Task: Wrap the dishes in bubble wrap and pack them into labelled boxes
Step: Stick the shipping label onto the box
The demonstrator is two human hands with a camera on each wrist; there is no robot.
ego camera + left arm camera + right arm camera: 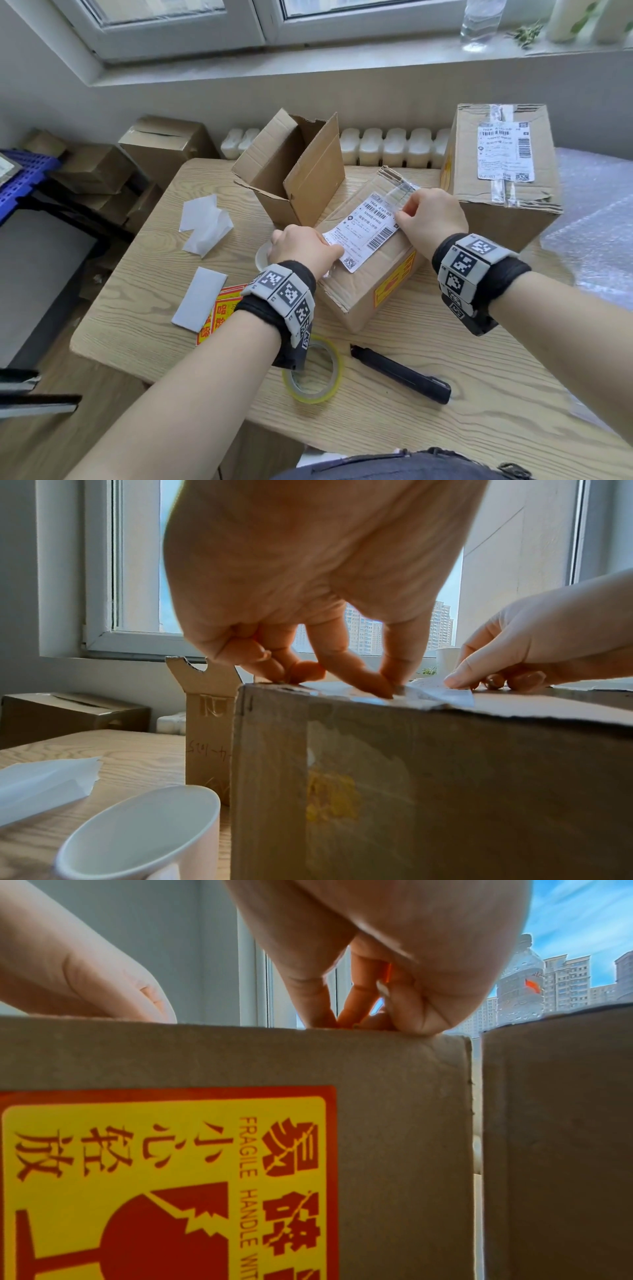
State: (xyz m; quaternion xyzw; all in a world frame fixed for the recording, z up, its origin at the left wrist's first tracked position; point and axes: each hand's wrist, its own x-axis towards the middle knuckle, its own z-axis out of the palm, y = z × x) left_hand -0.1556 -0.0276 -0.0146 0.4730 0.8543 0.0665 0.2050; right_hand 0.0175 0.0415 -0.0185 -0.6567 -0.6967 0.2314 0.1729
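Tape roll (312, 370) near table edge (479, 455); both hands pressing label (364, 228)

A white, black-barcoded shipping label (368, 230) under both hands tops a brown cardboard box (370, 291); below the right hand, a red-and-yellow fragile sticker (164, 1183).

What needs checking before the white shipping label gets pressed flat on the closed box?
1. White shipping label over closed cardboard box top: ok.
2. Left hand holds the label's near end: ok.
3. Right hand holds its far edge: ok.
4. Label lying flat, no wrinkles: cannot tell; one edge looks lifted.
5. Red-and-yellow fragile sticker on box side: ok.
6. White bowl still unpacked beside box: not ok.
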